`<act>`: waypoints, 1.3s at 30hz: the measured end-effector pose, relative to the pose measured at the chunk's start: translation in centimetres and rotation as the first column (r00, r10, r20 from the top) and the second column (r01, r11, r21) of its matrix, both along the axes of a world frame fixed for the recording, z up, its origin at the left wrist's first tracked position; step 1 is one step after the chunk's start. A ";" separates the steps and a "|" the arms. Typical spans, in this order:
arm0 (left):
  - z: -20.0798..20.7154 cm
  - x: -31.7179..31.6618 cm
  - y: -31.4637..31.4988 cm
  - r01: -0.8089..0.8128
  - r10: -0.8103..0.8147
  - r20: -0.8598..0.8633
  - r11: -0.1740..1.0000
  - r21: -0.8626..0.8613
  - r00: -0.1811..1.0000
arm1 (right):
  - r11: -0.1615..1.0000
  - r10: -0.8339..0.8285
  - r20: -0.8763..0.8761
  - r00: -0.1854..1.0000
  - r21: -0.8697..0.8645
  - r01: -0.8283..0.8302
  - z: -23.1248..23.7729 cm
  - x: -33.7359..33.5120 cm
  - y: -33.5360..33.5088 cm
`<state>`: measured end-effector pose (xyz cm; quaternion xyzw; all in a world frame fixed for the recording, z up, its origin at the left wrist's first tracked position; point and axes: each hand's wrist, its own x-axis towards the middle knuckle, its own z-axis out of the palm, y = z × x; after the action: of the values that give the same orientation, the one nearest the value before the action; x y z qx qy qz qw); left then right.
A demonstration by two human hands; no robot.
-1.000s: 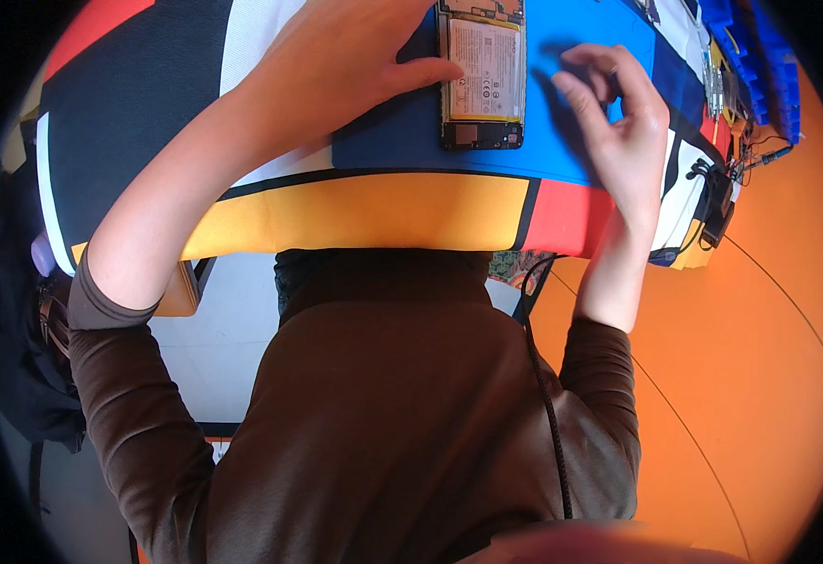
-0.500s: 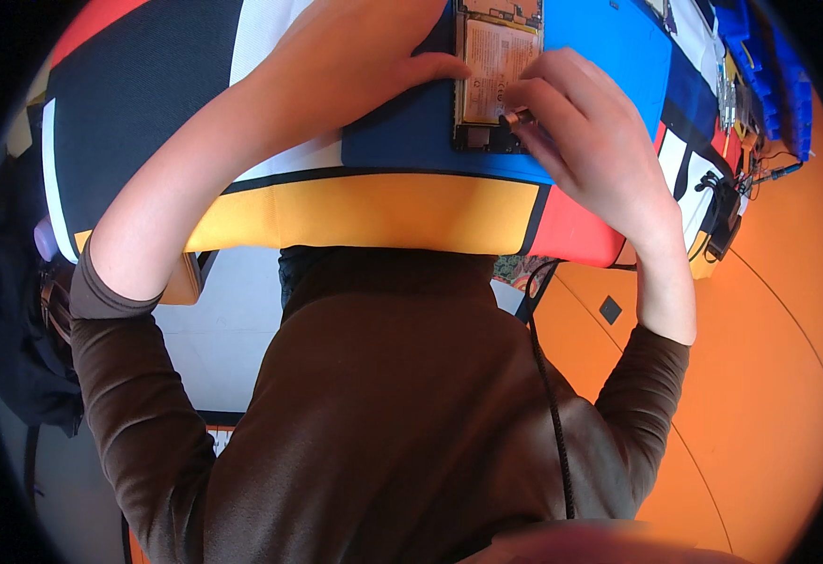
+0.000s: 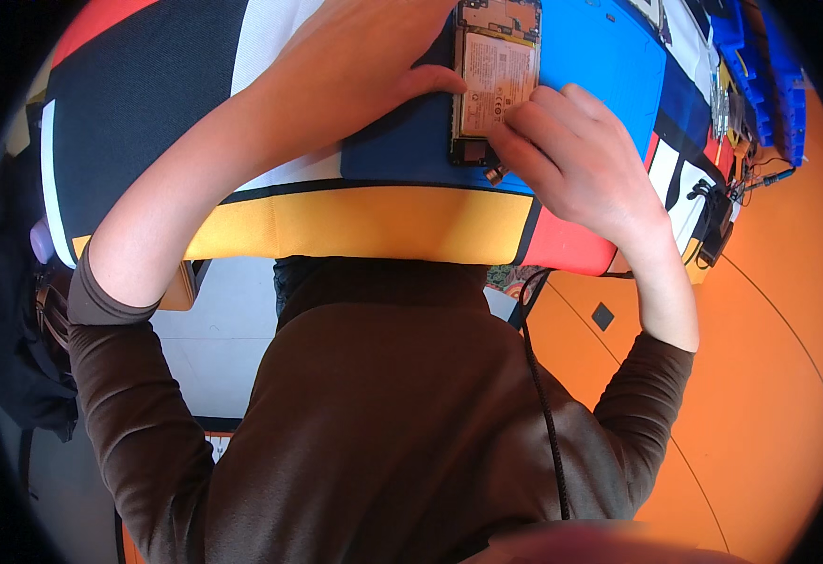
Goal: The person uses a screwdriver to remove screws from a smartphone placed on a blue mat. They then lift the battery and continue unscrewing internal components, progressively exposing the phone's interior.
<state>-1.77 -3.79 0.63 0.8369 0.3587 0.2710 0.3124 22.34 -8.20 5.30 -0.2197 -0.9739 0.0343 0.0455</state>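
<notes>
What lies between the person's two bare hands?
In the head view, an opened, black-framed phone with a rectangular white battery lies between the left hand and right hand.

Repair workshop, by look: opened phone [image 3: 501,80] on blue mat [image 3: 609,89], small tools [image 3: 718,101], blue bins [image 3: 776,103] alongside.
</notes>
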 end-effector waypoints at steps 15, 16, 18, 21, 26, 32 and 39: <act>-0.2 0.6 -0.1 0.014 0.005 -0.087 0.976 0.216 0.996 | 0.951 0.053 -0.208 0.977 0.310 0.015 -1.6 3.1 2.2; -0.1 0.7 -0.2 0.016 0.004 -0.083 0.969 0.247 0.997 | 0.941 0.058 -0.253 0.966 0.337 0.032 -1.9 3.1 2.4; 0.0 0.9 -0.2 0.025 -0.002 -0.073 0.950 0.311 0.997 | 0.950 -0.002 -0.277 0.961 0.299 0.088 -2.2 3.2 2.6; 0.1 1.1 -0.1 0.011 0.006 -0.046 0.936 0.351 0.999 | 0.960 -0.068 -0.300 0.951 0.240 0.144 -2.3 3.1 2.5; -0.3 1.4 0.2 -0.023 0.022 0.007 0.917 0.398 1.000 | 0.923 -0.058 -0.260 0.964 0.354 0.151 -1.9 2.7 2.3; -0.3 1.4 0.0 -0.080 0.090 -0.047 0.979 0.188 0.995 | 0.840 -0.290 -0.491 0.822 0.281 0.464 1.7 7.2 4.2; -0.1 1.7 0.3 -0.073 0.085 -0.074 0.985 0.155 0.994 | 0.686 -0.476 -0.622 0.621 0.180 0.705 -1.2 13.1 15.5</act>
<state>-0.07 -3.54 0.56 0.8537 0.3820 0.2758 0.2219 35.46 7.30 4.11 -0.5018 -0.7737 -0.1278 0.3651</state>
